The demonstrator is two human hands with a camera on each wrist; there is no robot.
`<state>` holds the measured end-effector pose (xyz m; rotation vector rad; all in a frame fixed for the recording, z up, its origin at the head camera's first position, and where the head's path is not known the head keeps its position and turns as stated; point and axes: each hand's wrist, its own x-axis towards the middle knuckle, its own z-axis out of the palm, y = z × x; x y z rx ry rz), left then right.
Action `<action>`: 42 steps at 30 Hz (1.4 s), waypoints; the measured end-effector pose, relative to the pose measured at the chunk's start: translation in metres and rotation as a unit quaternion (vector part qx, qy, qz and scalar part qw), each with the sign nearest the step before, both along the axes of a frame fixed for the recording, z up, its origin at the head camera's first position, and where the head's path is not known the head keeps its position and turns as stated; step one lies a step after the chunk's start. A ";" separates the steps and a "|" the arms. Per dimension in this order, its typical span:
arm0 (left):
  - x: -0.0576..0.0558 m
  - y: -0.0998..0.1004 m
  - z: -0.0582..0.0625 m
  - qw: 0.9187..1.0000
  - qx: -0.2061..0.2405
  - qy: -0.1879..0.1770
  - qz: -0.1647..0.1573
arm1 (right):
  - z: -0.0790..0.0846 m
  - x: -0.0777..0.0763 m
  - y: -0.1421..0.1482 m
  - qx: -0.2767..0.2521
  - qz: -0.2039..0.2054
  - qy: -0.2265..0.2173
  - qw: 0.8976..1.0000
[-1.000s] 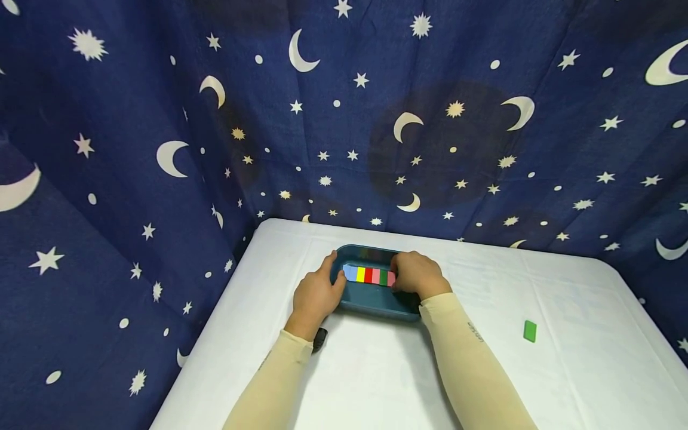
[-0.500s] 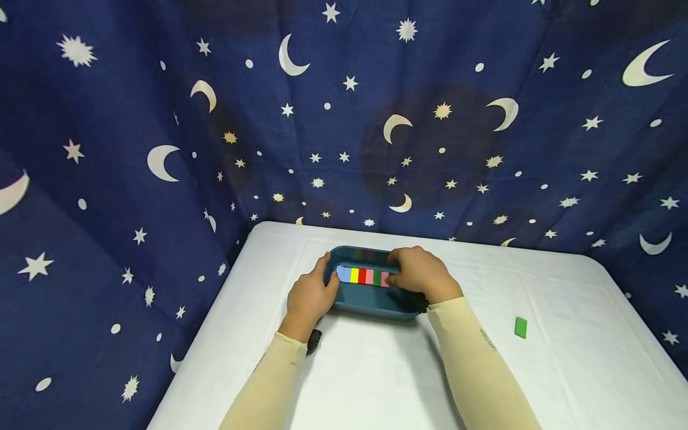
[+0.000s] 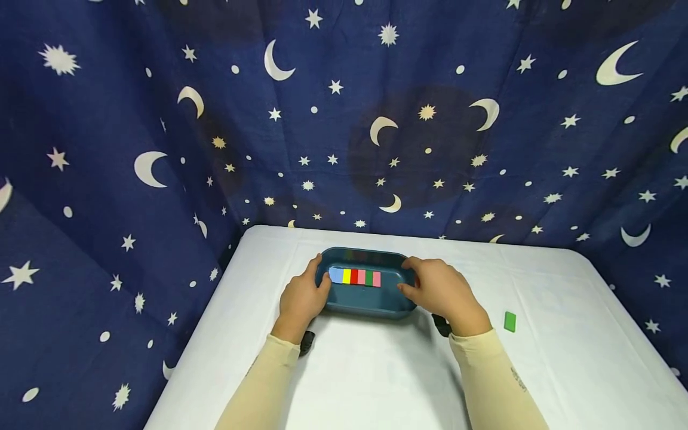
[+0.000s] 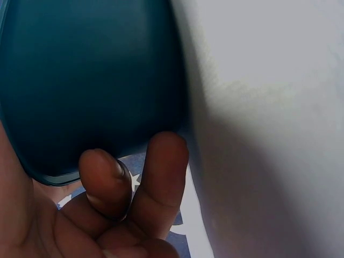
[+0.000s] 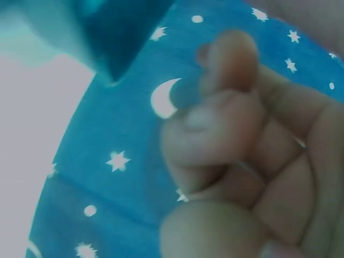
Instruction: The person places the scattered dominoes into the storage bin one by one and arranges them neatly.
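In the head view a dark teal oblong tray stands on the white table. Inside it lies a tight row of coloured blocks: light blue, yellow, red, pink, green and pink. My left hand grips the tray's left end, thumb over the rim and the other fingers outside. The left wrist view shows fingers against the tray's outer wall. At the tray's right end is my right hand, thumb and forefinger apart with nothing between them. Its fingers look loosely curled and blurred in the right wrist view.
A single green block lies on the white tablecloth, right of the right hand. Behind the table and along its left side hangs a dark blue curtain with moons and stars.
My right hand has let go of the pink block at the row's right end and drawn back right to the tray's end. The left hand stays on the tray. The head view has shifted slightly.
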<state>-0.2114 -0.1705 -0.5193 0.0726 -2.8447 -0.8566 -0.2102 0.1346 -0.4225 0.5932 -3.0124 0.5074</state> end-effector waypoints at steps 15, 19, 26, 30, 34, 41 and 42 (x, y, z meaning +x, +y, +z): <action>0.002 0.004 -0.004 1.000 -0.005 0.006 -0.002 | -0.049 0.027 0.054 -0.065 -0.031 0.021 0.997; 0.002 0.005 -0.006 1.000 -0.010 0.011 -0.002 | -0.056 0.024 0.062 -0.061 -0.041 0.003 0.997; 0.000 0.003 -0.003 1.000 -0.008 0.020 -0.003 | -0.062 0.015 0.077 -0.061 -0.058 -0.019 0.996; 0.000 0.002 -0.002 1.000 -0.011 0.021 0.002 | -0.065 0.012 0.083 -0.056 -0.063 -0.029 0.996; 0.001 0.003 -0.002 1.000 -0.012 0.022 0.004 | -0.067 0.011 0.086 -0.056 -0.068 -0.037 0.995; 0.000 0.004 -0.002 1.000 -0.016 0.025 0.003 | -0.069 0.012 0.087 -0.052 -0.071 -0.054 0.995; 0.000 0.004 -0.002 1.000 -0.017 0.026 0.003 | -0.070 0.012 0.087 -0.049 -0.075 -0.058 0.994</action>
